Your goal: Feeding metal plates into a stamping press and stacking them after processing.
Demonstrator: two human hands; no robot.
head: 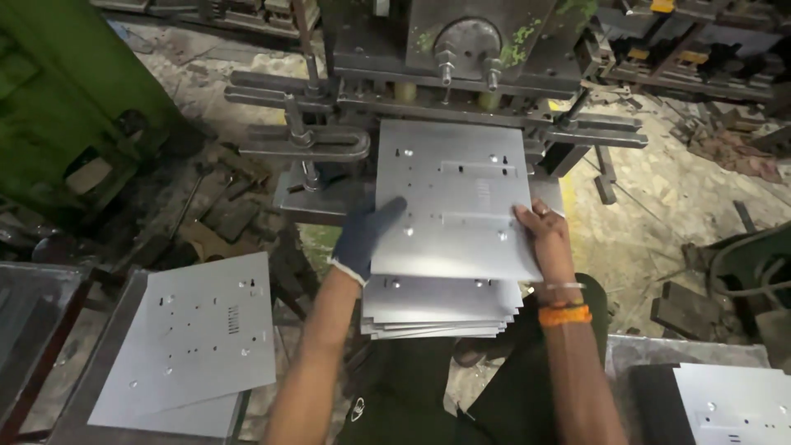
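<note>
A grey punched metal sheet [453, 198] lies with its far edge under the press machine [449, 58]. My left hand [367, 235], in a dark glove, grips the sheet's near left edge. My bare right hand [544, 235] holds its near right corner, with bangles and an orange band on the wrist. Under the sheet, on my lap, rests a stack of similar sheets [437, 309].
At the left, a pile of punched sheets [198, 338] lies on a low metal stand. Another sheet [737, 400] sits at the lower right. Green machinery [58, 99] stands at the left, with scrap and metal bars on the dirty floor around.
</note>
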